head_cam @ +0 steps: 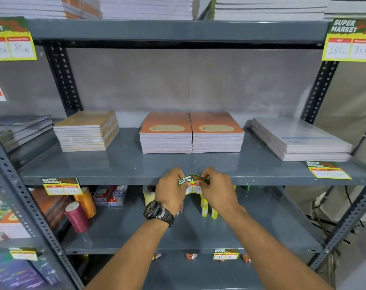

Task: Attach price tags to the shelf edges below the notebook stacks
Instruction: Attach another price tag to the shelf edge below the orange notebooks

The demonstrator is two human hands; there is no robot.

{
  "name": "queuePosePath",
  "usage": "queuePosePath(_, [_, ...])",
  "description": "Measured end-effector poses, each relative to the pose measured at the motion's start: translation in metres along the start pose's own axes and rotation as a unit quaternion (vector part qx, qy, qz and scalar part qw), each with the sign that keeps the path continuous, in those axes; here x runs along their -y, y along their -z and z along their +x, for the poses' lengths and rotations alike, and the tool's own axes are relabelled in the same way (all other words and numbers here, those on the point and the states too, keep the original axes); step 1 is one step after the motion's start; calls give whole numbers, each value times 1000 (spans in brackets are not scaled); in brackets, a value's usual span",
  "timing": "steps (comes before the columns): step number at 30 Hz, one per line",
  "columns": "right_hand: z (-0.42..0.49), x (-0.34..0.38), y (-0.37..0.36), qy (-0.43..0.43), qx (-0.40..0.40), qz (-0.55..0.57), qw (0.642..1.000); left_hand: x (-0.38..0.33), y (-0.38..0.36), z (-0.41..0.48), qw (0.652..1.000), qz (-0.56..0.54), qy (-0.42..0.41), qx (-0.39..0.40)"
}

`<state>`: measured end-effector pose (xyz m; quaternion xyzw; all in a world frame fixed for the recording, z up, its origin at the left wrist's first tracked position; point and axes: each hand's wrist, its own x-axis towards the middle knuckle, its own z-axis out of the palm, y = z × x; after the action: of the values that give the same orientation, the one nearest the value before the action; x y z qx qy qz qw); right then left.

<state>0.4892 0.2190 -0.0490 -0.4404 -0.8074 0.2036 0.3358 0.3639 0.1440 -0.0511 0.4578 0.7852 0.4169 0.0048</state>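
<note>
Grey metal shelves (123,164) with perforated uprights fill the view, and behind them is a plain grey wall. On the middle shelf there are four groups of notebooks: a tan stack (86,131) at the left, two orange stacks (191,132) touching side by side in the centre, and a white stack (301,140) at the right, lying a little turned. Below the tan stack a price tag (61,186) is already fixed on the shelf edge, and another tag (328,170) sits at the edge in front of the white stack. The edge below the orange stacks has no fixed tag. Just in front of this edge, both hands hold a third tag (193,184) between them. The left hand (170,191), with a dark watch (158,212) on its wrist, pinches the tag's left end with closed fingers, and the right hand (217,189) pinches the right end in the same way. The tag bends upward in an arch, its green top facing up and its white price fields hanging below. I cannot tell if it touches the edge. On the lower shelf stand thread spools (77,216), small boxes (113,195) and yellow bottles (207,210). Two larger tags hang from the top shelf corners.
</note>
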Motion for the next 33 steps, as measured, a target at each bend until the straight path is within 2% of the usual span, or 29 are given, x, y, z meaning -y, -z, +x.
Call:
queuePosePath(8, [0,3,2,34,-11,-111,993,2,3,4,996,65,-57,15])
queuePosePath(16, [5,-1,9,79,-44,-174,981,5,18,20,983,135,-118,47])
queuePosePath(21, [4,13,5,70,-21,-207,976,18,27,24,967,196,-164,24])
queuePosePath(24, [7,17,3,65,-27,-236,969,25,31,24,968,188,-166,30])
queuePosePath(33, [-1,18,-2,46,-47,-229,971,38,35,19,957,201,-200,58])
